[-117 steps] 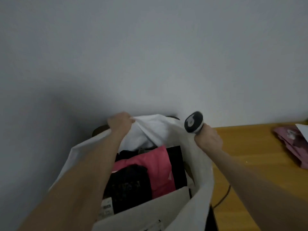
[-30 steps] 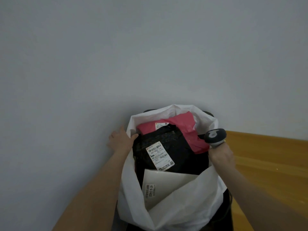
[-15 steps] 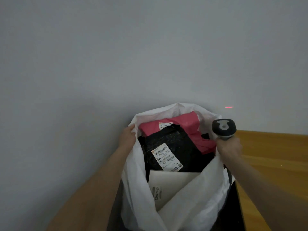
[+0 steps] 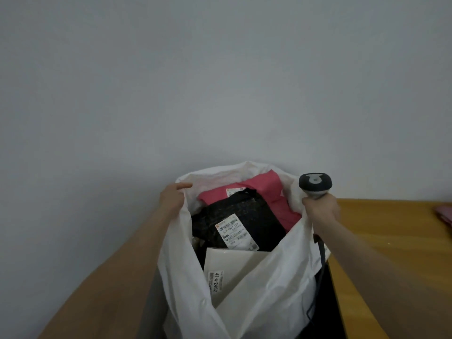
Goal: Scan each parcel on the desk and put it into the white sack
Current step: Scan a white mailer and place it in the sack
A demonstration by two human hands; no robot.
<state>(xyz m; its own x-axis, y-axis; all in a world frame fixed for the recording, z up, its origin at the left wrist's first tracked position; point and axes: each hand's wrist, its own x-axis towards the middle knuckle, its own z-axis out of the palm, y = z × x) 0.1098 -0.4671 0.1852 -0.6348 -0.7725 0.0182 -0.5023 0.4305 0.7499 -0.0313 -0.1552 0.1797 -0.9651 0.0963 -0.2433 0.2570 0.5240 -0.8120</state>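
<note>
White plastic filled the lower middle of the head view: the white sack stood open-mouthed against the grey wall, just left of the wooden bench. The left hand held the sack's left rim, with one digit lying straight along the top edge. The right hand was closed round the handle of the scanner, whose head pointed up and away toward the wall. Sack fabric bunched against that fist, though whether it was pinched too could not be told. A dark cable dropped from the handle down the sack's right side.

Inside the sack lay three parcels, stacked from far to near. A pink parcel lay at the back. A black parcel lay on it with its printed label face up. A white parcel was tucked under the near lip. All sat between the two hands.

The coming move probably turned on what lay to the right. At the far right edge of the bench a sliver of another pink package showed, well apart from the sack and cut off by the frame, so its long axis could not be read. It lay to the right of both hands. The right hand was the nearer, but it carried the scanner, and the left would have had to cross over the sack's mouth to reach the package.
</note>
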